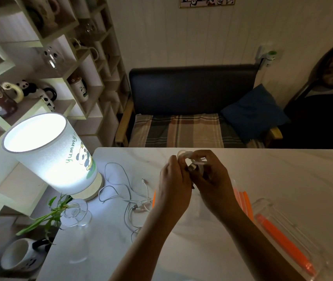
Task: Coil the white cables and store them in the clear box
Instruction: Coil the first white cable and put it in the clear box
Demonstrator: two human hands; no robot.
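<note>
Pinching the coiled white cable (pixel 190 159) between left hand (pixel 173 183) and right hand (pixel 212 179), directly above the clear box (pixel 240 191), its orange-edged lid (pixel 283 236) lying nearer the right.

A home living room: sofa (pixel 192 102), mug shelves (pixel 45 57), table lamp (pixel 45 151).

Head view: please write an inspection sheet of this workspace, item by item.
Surface: white marble-look table, lit from the left.
Job's things: small white cable coil held above the table; clear plastic box with orange trim under the hands; clear lid to the right.
Clutter: glowing panda lamp; glass vase with green plant.
Grippers: left hand and right hand both pinch the coil.
Cables: loose white cables tangled beside the lamp.
Surroundings: mug shelves, dark bench.
</note>
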